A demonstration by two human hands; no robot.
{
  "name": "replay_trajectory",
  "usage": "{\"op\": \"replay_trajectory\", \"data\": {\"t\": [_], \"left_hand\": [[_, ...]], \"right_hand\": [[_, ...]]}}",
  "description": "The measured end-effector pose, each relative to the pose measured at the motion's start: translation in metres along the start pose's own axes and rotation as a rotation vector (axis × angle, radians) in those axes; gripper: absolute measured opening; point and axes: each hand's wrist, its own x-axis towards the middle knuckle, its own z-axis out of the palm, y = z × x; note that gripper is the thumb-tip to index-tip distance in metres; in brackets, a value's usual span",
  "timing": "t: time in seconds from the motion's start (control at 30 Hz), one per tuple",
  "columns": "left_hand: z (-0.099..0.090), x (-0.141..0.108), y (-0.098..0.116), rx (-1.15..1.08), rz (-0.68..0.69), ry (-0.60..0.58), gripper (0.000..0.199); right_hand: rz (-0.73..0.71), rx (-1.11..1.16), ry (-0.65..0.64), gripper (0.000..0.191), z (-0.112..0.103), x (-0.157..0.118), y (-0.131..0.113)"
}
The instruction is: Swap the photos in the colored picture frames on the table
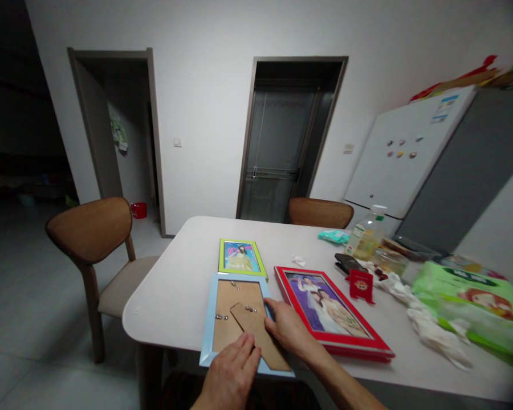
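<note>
Now, blue frame: face down on the white table (175, 296), its blue border (210, 324) touching or nearly touching the green frame (241, 261), left of the red frame (327, 310).
Left hand (233, 364): fingers together, laid over the near edge; whether they grip, I cannot tell.
Right hand (287, 326): curved at the right edge; any pinch is hidden.
Handling: probably light and stiff, possibly a fragile front; best held by opposite borders, sparing the thin stand leg (263, 339).
</note>
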Motion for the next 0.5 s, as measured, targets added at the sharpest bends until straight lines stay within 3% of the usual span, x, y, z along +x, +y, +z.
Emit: {"op": "replay_trajectory", "data": {"t": [0.1,0.23,0.37,0.5], "left_hand": [[-0.009,-0.001,-0.004,-0.09,-0.104,-0.114,0.037],[-0.028,-0.005,-0.016,-0.143,-0.297,-0.235,0.047],[-0.035,-0.01,-0.023,-0.201,-0.362,-0.228,0.028],[-0.03,-0.014,-0.022,-0.226,-0.35,-0.207,0.027]], "right_hand": [[-0.023,-0.029,0.03,0.039,-0.001,-0.003,-0.003],[-0.145,0.118,0.019,0.039,-0.004,-0.012,-0.01],[-0.328,0.242,-0.176,0.03,0.0,-0.021,-0.023],[-0.377,0.197,-0.153,0.014,0.01,-0.022,-0.035]]}}
